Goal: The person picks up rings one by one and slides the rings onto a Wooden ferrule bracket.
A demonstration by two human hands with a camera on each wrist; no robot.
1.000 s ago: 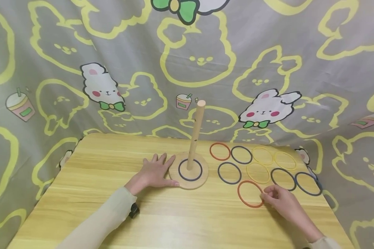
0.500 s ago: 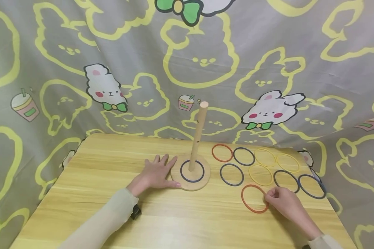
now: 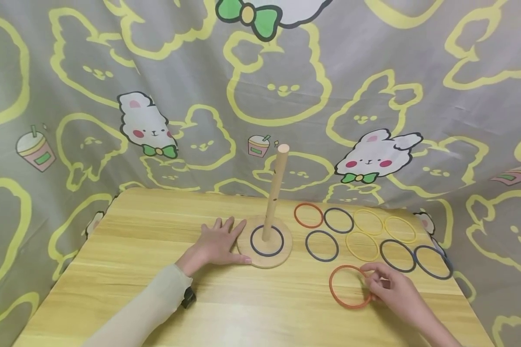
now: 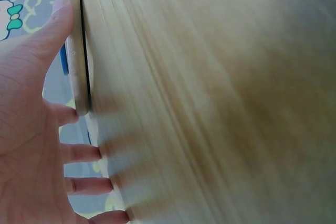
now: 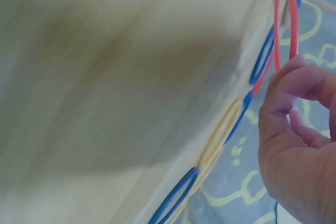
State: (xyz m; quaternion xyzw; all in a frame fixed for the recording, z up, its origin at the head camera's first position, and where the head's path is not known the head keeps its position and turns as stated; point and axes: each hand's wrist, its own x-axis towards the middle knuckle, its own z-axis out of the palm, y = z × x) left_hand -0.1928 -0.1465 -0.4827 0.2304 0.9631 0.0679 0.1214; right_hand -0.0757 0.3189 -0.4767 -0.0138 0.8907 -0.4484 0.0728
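My right hand (image 3: 392,291) pinches a red ring (image 3: 330,285) by its right side. In the right wrist view the red ring (image 5: 294,24) stands off the tabletop, held between thumb and fingers. A wooden peg (image 3: 274,197) rises from a round wooden base (image 3: 265,262), where a blue ring (image 3: 251,241) lies around the peg's foot. Spread beside the base, my left hand (image 3: 214,243) touches its left edge with thumb and index finger. Seen from the left wrist, the fingertips of this hand (image 4: 31,129) rest on the table and the thumb lies over the base's rim.
Several rings lie flat on the wooden table (image 3: 156,212) right of the base: a red ring (image 3: 294,214), several blue ones such as the blue ring (image 3: 306,244), and yellow ones such as the yellow ring (image 3: 366,260). A patterned grey curtain (image 3: 191,77) hangs behind the table.
My right hand has moved the red ring toward the table's front, away from the other rings, and lifted it. My left hand keeps its place at the base.
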